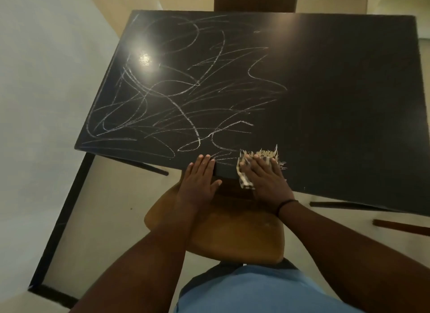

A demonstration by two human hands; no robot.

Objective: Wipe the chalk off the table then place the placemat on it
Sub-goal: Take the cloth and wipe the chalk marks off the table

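Head view: cloth [244, 177] under right-hand fingers [261, 162].

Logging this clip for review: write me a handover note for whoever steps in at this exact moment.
Left hand: flat, fingers straight, resting on the near edge of the table.
Right hand: pressing a striped, fringed cloth flat at the same edge; no curled grip.
Done: right half of the tabletop shows no marks.
Left: chalk scribbles cover the left and middle; wipe them. The placemat is not laid out; the fringed cloth may be it, I cannot tell.
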